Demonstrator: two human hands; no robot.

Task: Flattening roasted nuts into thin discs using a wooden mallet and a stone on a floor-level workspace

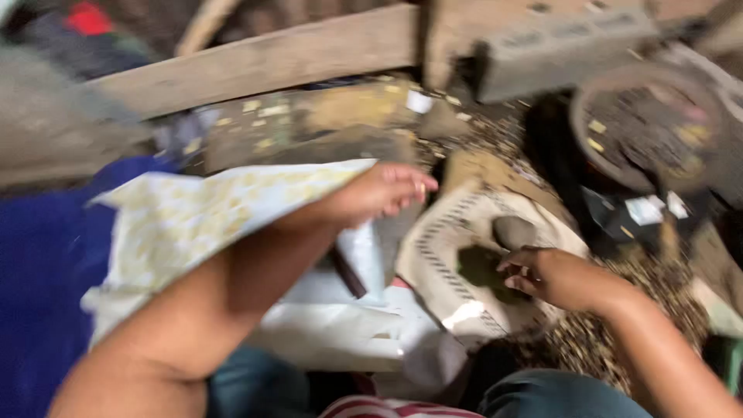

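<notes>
Now, leaf: our right hand (561,277) rests its fingertips on a dark green leaf (481,268) lying on a pale woven mat (433,255); fingers bent, pinching its edge as far as the blur lets us tell.
Stone: a grey rounded lump (514,231) sits just beside the leaf; a careless tug could knock it off the mat.
Left hand: our left hand (387,190) hangs loosely curled above a yellow-patterned cloth (193,217), gripping nothing we can see.
Ground: brown litter (588,340) surrounds the mat; a dropped leaf would be lost in it.
Basket: a round shallow basket (642,128) stands well apart.
Risk: tearing the leaf by pulling too hard.
</notes>
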